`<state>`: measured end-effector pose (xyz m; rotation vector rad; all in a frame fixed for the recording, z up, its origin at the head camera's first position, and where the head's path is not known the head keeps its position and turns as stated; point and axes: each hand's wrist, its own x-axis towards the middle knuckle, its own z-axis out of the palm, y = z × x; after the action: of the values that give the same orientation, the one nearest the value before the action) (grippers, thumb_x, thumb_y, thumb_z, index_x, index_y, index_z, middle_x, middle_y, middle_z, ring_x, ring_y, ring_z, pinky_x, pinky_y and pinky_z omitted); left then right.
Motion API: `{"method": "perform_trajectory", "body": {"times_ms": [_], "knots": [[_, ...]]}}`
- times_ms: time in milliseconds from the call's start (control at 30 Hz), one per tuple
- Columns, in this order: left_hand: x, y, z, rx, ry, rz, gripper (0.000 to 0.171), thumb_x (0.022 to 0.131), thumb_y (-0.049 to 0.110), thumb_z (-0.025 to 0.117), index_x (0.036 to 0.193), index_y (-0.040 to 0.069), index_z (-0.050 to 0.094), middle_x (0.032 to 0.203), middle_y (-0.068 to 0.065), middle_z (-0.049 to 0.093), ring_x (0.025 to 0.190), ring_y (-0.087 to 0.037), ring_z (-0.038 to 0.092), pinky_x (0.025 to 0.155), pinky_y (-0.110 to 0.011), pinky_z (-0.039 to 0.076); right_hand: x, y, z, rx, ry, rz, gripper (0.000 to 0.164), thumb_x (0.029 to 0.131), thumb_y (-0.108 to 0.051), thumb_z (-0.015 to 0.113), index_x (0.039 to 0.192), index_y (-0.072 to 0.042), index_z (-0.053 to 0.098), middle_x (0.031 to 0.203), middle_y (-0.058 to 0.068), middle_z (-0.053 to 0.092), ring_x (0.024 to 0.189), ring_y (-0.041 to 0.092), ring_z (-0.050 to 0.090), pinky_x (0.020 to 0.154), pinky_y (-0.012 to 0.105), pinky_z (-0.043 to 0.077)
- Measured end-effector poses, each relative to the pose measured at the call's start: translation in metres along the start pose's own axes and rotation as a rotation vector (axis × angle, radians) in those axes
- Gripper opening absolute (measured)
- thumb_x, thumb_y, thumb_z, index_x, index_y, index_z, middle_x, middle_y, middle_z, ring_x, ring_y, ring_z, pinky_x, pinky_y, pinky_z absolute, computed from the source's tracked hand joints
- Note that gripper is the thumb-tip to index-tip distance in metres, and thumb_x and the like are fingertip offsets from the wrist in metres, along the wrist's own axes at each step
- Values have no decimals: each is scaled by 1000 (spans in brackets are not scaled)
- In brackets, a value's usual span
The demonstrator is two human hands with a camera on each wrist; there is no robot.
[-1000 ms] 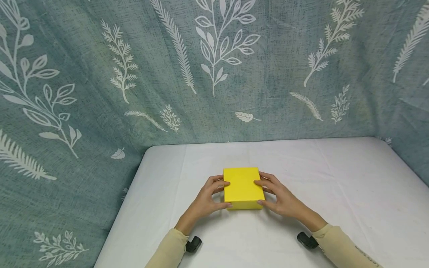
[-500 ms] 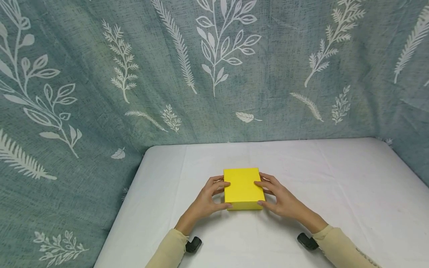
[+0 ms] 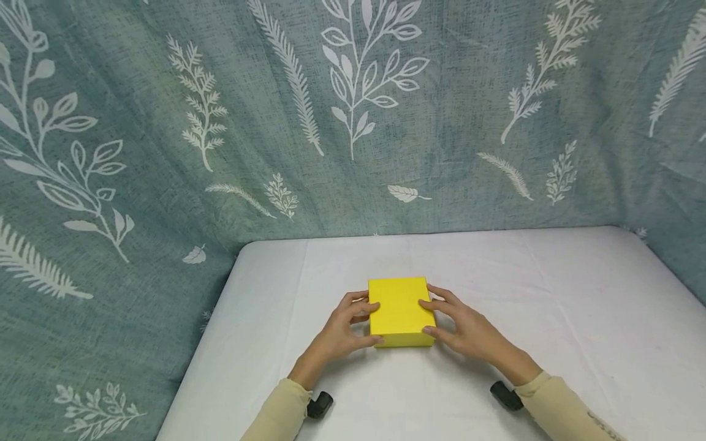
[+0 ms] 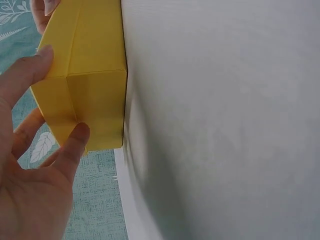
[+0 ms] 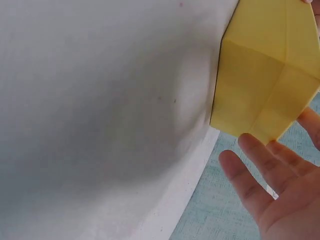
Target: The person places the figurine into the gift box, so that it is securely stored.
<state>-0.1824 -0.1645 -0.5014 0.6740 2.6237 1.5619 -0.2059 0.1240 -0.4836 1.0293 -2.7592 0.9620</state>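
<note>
A square yellow box [image 3: 401, 307] lies flat on the white-covered table, its plain top facing up. From its left side my left hand [image 3: 341, 331] holds it, with the thumb at the near edge and a fingertip on the top. Opposite, my right hand [image 3: 469, 329] holds the right side, its thumb at the near right corner and a finger over the top edge. The left wrist view shows a seam line along the box's walls [image 4: 97, 102], with one left fingertip close to it. Some right fingertips [image 5: 250, 142] touch or nearly touch the box wall in the right wrist view.
White cloth covers the table [image 3: 551, 294]. Behind and to the left hangs a blue-green curtain [image 3: 452, 122] with white leaf prints. Black wrist devices sit below both wrists, the left device [image 3: 320, 405] and the right device [image 3: 505, 395].
</note>
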Motion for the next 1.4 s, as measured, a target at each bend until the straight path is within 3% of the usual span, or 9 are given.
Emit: {"method": "perform_trajectory", "body": {"times_ms": [300,567,867,1167,1400], "knots": [[-2,1,2,-23,5,-52,64,77,14,84,134,4,58,145,-15,40,120,-30,60,93,-29,58,-3,2,3,-23,9,30,53,90,-39,69,137,-16,59,156,11,36,129,42,51,87,58,55],[-2,6,3,10,4,-109,65,77,16,84,136,9,58,150,-11,37,108,-29,67,89,-23,58,-2,5,1,-33,-2,39,53,91,-44,67,137,-19,59,156,9,36,129,42,51,87,59,55],[-1,5,6,-1,7,-132,66,77,19,85,136,11,58,150,-8,38,106,-27,68,88,-23,58,-6,8,4,-20,-1,77,53,90,-49,66,136,-22,59,157,7,36,131,41,49,91,61,53],[-5,6,6,6,9,-117,66,77,22,84,137,11,57,150,-8,38,107,-28,67,90,-27,59,-8,6,4,-4,19,60,53,90,-47,67,136,-21,59,157,7,36,132,41,48,93,61,52],[-8,9,3,102,2,-90,65,80,25,82,139,11,56,150,-8,38,105,-26,68,91,-22,57,-7,7,2,21,-5,28,55,92,-46,65,140,-21,55,158,9,33,137,39,42,100,61,48]]}}
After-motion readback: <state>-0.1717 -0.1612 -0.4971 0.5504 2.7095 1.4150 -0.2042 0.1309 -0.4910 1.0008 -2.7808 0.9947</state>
